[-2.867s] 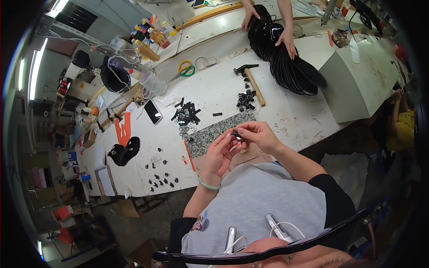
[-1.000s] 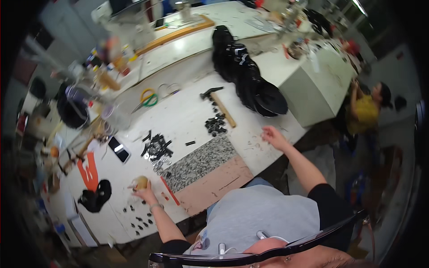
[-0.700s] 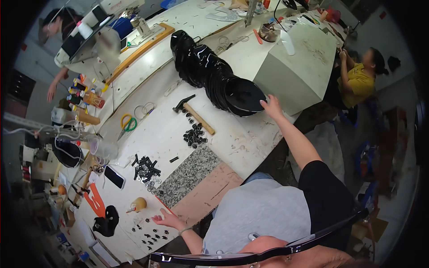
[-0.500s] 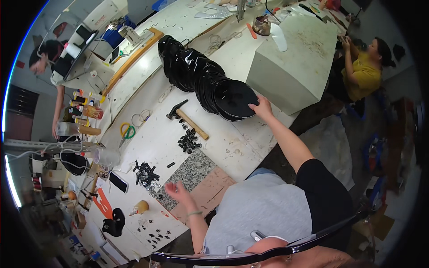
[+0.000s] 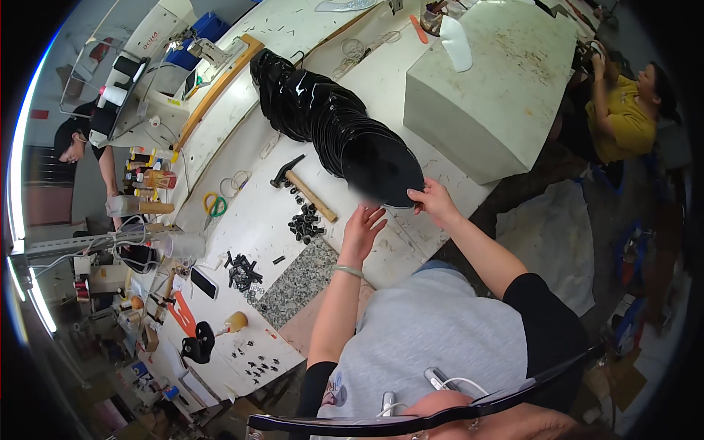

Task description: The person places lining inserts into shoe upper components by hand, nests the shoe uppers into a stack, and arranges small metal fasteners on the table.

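A long, leaning row of glossy black round pieces (image 5: pixel 304 103) lies across the white table. At its near end, the front black round piece (image 5: pixel 385 165) turns its flat, dull side up. My right hand (image 5: pixel 435 203) pinches the lower right rim of this piece between thumb and fingers. Just below the same rim is my left hand (image 5: pixel 362 233), fingers apart and holding nothing; whether its fingertips touch the rim I cannot tell. To the left of that hand lie a hammer (image 5: pixel 311 196) with a wooden handle and a pile of small black parts (image 5: pixel 304 224).
A grey stone slab (image 5: pixel 299 286) lies near me, with black strips (image 5: pixel 242 271) and a phone (image 5: pixel 204 281) to its left. Green-handled scissors (image 5: pixel 215 205) lie farther off. A large pale box (image 5: pixel 480 95) stands at right. Other people (image 5: pixel 623 117) are at both sides.
My left hand has moved up and right from over the stone slab to the front piece's lower rim. My right hand keeps its pinch, slightly lower, and the front piece has shifted a little toward me.
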`<state>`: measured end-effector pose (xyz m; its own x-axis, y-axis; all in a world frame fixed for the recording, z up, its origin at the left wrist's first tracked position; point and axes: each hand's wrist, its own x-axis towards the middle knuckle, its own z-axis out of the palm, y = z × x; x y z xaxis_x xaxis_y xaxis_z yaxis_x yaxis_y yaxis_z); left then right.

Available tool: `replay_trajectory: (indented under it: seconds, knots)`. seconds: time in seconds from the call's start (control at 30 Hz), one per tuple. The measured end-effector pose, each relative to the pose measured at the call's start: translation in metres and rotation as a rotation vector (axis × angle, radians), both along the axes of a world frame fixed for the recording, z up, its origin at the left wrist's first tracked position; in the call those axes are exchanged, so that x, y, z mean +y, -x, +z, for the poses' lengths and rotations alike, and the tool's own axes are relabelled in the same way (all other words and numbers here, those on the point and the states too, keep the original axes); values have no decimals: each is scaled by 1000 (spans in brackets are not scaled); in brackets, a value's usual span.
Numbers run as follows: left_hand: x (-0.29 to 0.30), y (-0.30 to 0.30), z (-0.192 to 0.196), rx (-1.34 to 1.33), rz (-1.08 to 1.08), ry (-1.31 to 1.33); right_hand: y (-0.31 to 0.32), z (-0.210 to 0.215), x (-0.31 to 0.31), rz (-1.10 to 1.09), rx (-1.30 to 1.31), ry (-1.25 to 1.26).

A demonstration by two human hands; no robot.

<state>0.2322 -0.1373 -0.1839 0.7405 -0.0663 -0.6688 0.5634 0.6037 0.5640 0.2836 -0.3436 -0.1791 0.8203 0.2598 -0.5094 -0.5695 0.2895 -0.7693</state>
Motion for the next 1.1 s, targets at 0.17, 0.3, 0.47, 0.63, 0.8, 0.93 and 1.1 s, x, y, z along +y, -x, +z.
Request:
replay_trajectory:
  seconds: [0.17,0.3,0.47,0.63,0.8,0.93,1.1]
  knots:
    - [3,3,11,9,147,228,37,22,0,196,-183,84]
    - [22,39,-7,20,270,278,46,32,-2,533,-178,94]
    - [32,76,-7,-18,458,315,-7,-36,-1,231,-403,491]
    - [35,91,-1,-10,477,293,-48,-107,21,-132,-707,1256]
    - [36,109,-1,29,450,167,-45,-75,31,139,-41,751]
    - [36,116,-8,45,476,37,-29,-65,42,103,-363,986]
    - [41,129,-17,108,522,-51,0,-55,54,428,-909,1083]
